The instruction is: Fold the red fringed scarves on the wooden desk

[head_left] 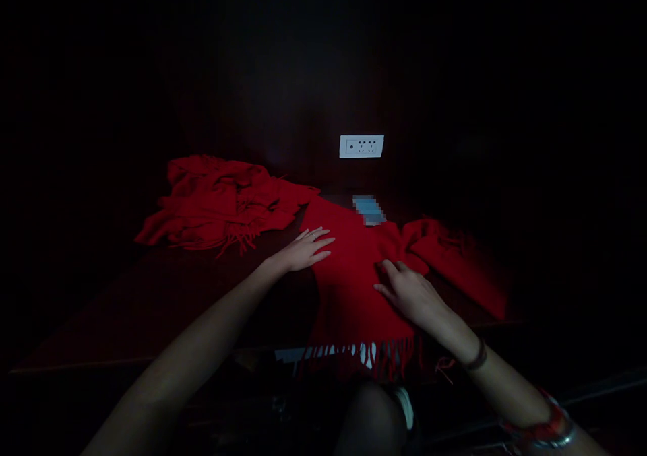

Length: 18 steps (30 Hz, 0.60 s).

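Observation:
A red fringed scarf [348, 294] lies spread over a dark surface, its tassels hanging past the front edge. My left hand [306, 250] rests flat on the scarf's left side, fingers stretched out and a ring on one of them. On the right side of the same scarf lies my right hand [404, 291], its fingers loosely bent and thumb apart, with no fold of cloth visible between them. More red cloth [455, 257] is bunched up beyond my right hand.
A crumpled heap of red fringed cloth [217, 203] sits at the back left. Behind the scarf lies a small blurred blue item [368, 209]. A white wall socket [361, 146] is set in the dark wall. My knee [371, 415] shows below the front edge.

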Each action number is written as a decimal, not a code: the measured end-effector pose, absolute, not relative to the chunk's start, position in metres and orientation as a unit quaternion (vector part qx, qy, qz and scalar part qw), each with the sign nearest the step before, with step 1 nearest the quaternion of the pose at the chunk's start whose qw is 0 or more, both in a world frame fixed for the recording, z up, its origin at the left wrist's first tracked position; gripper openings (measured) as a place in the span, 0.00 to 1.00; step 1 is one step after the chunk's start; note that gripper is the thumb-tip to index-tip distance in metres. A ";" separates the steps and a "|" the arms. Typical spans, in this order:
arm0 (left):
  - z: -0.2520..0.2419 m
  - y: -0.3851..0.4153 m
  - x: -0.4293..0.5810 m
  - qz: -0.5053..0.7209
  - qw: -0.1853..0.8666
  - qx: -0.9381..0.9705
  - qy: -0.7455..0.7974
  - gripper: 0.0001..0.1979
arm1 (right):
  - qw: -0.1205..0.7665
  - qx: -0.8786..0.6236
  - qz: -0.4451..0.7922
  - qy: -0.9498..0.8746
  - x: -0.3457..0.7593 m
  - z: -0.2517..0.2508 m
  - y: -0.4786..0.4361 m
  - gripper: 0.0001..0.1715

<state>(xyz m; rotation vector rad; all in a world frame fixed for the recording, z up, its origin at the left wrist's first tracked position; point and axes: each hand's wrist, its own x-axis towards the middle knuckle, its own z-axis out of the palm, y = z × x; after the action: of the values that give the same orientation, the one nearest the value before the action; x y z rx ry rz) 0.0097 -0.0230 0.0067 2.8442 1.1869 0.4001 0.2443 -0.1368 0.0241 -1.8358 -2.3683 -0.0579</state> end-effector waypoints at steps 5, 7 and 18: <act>0.017 -0.038 0.010 0.146 0.067 0.935 0.316 0.19 | 0.101 -0.571 0.056 -0.813 0.250 0.027 -0.123 0.17; 0.017 -0.041 0.007 0.117 0.092 0.939 0.310 0.21 | 0.088 -0.576 0.040 -0.812 0.253 0.032 -0.121 0.16; 0.001 -0.017 -0.011 0.169 0.007 0.886 0.432 0.24 | 0.084 -0.793 -0.022 -0.604 0.326 0.050 -0.074 0.46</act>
<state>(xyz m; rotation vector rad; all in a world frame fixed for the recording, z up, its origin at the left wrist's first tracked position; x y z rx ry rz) -0.0106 -0.0168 0.0012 2.7715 1.3504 0.5279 0.3255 -0.0736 0.0501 -2.3653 -1.8018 -0.0643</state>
